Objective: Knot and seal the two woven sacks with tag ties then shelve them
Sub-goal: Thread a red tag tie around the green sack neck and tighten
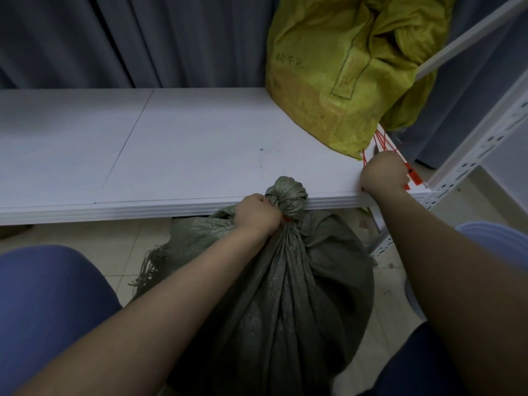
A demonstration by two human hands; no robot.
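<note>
A grey-green woven sack (288,295) stands on the floor between my knees, its neck tied in a knot (287,195) just below the shelf's front edge. My left hand (257,214) grips the neck right under the knot, where a bit of red shows. A yellow woven sack (343,70) leans on the white shelf (177,144) at the back right. Red tag ties (384,142) lie beside it at the shelf's right front corner. My right hand (384,174) is closed over the ties there.
A white perforated shelf upright (480,150) rises at the right, with a slanted rail (471,35) above it. Grey curtains (143,38) hang behind the shelf. Pale tiled floor (128,241) lies under it. My blue-clad knees flank the green sack.
</note>
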